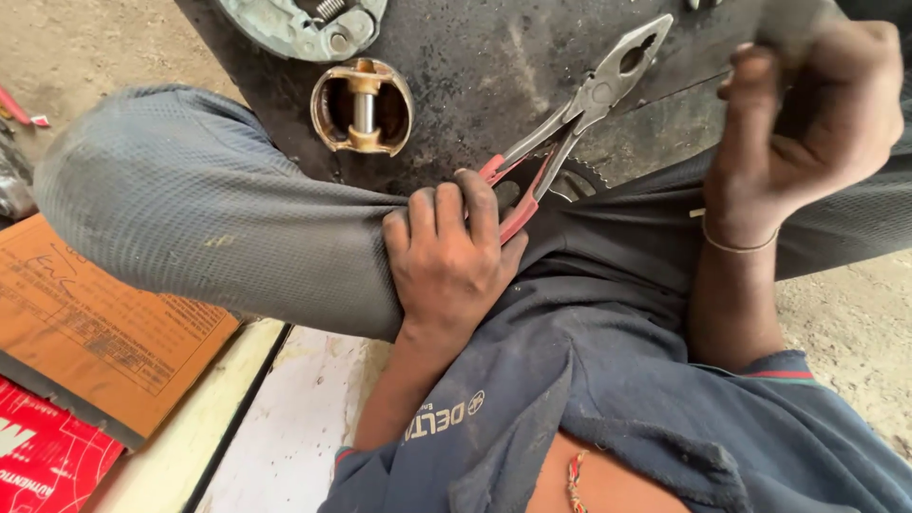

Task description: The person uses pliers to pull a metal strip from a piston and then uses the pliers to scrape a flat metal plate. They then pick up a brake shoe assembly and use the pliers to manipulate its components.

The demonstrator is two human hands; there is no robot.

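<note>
The fingers (pixel 446 214) of the left hand (pixel 446 261) are curled together and clamped on the red handles of a pair of combination pliers (pixel 570 119), with the knuckles resting on the person's bent knee. The right hand (pixel 807 123), at the far right, has its fingers bent inward around something dark, but what it grips, if anything, cannot be told from this view.

The largest thing here is the dark, greasy work mat (pixel 494 66) spread across the far side, stained and scuffed. Nearer and to the left sits the grey trouser leg (pixel 209 209), folded at the knee. At the near left lies a brown cardboard sheet (pixel 95 332) with a red packet (pixel 43 456) below it. On the mat, far left of the pliers, is a round grey brake plate (pixel 304 24) with a spring, and just near it a brass-coloured piston (pixel 363 106) with its steel pin standing across the middle.

The pliers point up and to the right, with the jaws slightly parted over the mat and the handles spread in the palm. They look like stiff, fairly heavy steel, and their sleeved handles give the surest hold. The bare metal near the pivot looks oily and apt to slip. A thin bangle (pixel 736 247) circles the right wrist.
</note>
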